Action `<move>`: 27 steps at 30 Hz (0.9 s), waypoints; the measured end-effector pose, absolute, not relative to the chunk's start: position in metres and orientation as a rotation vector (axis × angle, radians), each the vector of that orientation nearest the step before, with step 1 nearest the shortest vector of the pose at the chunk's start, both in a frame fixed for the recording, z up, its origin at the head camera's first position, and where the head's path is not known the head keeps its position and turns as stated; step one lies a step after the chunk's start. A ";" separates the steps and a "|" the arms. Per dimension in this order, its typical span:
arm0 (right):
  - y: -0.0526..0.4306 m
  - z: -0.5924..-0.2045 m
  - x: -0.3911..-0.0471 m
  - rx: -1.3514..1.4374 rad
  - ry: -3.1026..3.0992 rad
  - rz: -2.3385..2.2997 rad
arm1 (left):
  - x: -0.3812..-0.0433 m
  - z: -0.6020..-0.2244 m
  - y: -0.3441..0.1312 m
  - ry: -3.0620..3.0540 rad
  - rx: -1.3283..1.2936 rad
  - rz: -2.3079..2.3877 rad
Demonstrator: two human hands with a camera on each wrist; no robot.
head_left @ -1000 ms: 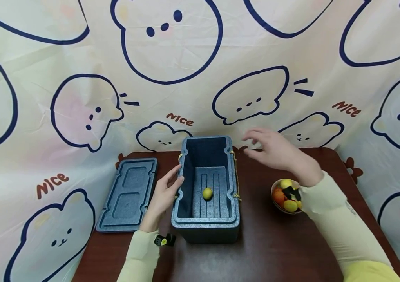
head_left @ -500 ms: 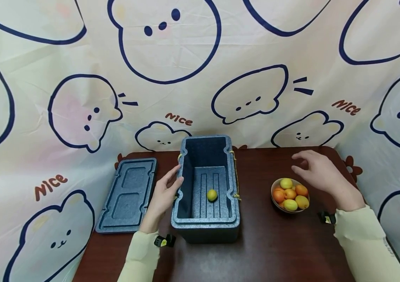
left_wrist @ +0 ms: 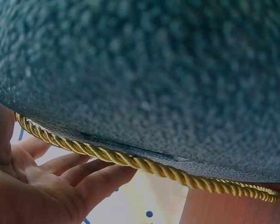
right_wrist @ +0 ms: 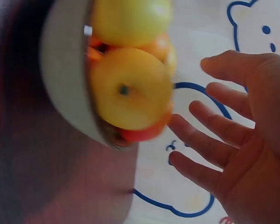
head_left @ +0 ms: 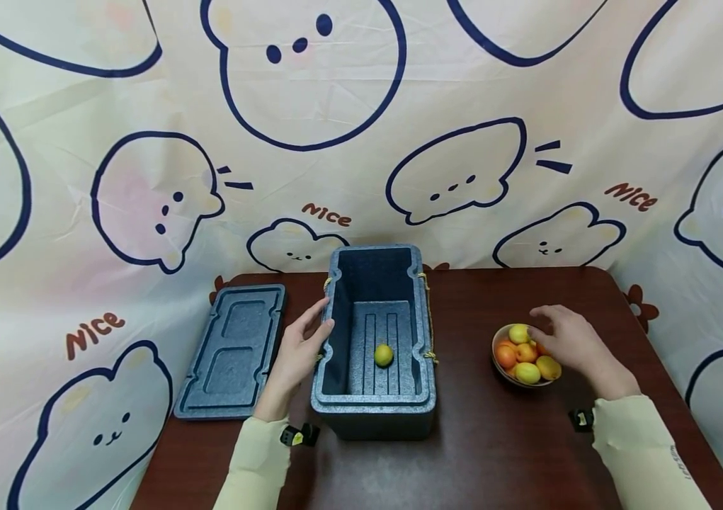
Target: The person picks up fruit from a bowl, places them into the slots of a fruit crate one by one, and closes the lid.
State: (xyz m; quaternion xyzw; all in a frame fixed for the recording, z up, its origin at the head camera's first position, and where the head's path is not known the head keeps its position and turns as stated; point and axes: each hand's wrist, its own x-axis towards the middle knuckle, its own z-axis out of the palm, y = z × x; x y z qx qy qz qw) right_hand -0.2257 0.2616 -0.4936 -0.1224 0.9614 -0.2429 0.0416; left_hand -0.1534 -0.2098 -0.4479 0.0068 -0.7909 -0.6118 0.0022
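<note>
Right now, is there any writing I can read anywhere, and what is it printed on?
"Nice": on the backdrop cloth, three times, at left, centre and right.
Small print on the right sleeve: too small to read.
The foam box, lid and bowl: none.

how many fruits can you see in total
6: one yellow fruit lies on the floor of the foam box; five show in the bowl under the right hand, which may hide more.
</note>
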 end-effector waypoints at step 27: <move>0.245 -0.530 -0.237 -0.443 2.939 -0.689 | -0.156 -0.458 -0.213 -2.449 -0.009 -1.927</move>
